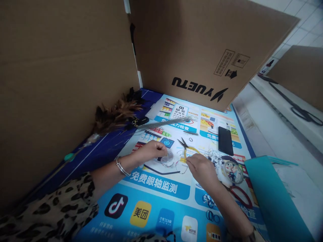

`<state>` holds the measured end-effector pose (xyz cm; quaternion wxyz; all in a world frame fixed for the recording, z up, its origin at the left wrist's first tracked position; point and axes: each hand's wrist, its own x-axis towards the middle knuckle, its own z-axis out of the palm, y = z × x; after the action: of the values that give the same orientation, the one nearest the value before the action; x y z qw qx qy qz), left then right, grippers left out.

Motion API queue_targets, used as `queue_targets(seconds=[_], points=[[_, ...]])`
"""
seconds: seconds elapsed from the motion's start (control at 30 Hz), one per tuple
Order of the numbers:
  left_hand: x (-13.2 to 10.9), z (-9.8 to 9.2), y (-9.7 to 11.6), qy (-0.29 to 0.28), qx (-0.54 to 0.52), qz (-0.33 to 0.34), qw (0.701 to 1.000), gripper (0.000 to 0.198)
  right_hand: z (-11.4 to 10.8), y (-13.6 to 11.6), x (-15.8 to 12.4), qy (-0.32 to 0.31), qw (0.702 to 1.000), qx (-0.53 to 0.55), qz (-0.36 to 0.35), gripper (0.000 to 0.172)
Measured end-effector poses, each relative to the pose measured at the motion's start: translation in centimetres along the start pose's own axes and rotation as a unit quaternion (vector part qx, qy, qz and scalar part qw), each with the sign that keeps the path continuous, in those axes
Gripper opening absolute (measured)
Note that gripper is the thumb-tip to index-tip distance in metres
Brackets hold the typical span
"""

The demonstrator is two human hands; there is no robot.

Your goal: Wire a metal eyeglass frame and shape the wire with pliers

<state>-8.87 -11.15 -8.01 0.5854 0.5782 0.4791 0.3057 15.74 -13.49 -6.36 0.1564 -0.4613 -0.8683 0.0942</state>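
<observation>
Handwork with a thin strand [169,166] on a table [148,197] with a printed cover. The yellow-handled pliers [186,148] serve as landmark. The two hands are apart: the right hand [203,168] lies just on the near side of the pliers, its fingertips pinched, apparently on one end of the strand; the left hand [155,151] lies to the left of the pliers, fingers curled in to the thumb, and what they hold cannot be told. The strand loops slackly between them, left of and nearer than the pliers. Right of the pliers stand a dish [233,171] and a phone [225,140]; beyond them to the left lies a bundle of wires [166,123]. The step in hand is judged to be arranging the strand by fingertip; the next move seems to call for a steady left hold while the right guides the loose end, clear of the pliers' tips
</observation>
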Motion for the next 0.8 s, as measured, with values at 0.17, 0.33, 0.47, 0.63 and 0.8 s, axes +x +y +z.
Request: queue_targets(seconds=[0.17,0.33,0.47,0.63,0.8], points=[[0.5,0.0,-1.0,-0.008,0.033,0.002,0.999,0.020,0.9,-0.6,2.4,-0.040,0.984,-0.165,-0.062,0.014],[0.6,0.0,-1.3,-0.013,0.055,0.022,0.998,0.018,1.3,-0.9,3.7,-0.091,0.962,-0.230,-0.113,0.007],[0.6,0.0,-1.1,-0.017,0.075,0.039,0.996,0.016,1.1,-1.5,4.3,-0.130,0.938,-0.273,-0.169,0.009],[0.7,-0.2,-1.6,-0.017,0.102,0.055,0.993,0.016,1.2,-2.3,4.9,-0.140,0.924,-0.297,-0.195,0.011],[0.8,-0.5,-1.9,-0.020,0.109,0.043,0.993,0.016,1.6,-1.9,5.6,-0.115,0.941,-0.261,-0.182,0.012]])
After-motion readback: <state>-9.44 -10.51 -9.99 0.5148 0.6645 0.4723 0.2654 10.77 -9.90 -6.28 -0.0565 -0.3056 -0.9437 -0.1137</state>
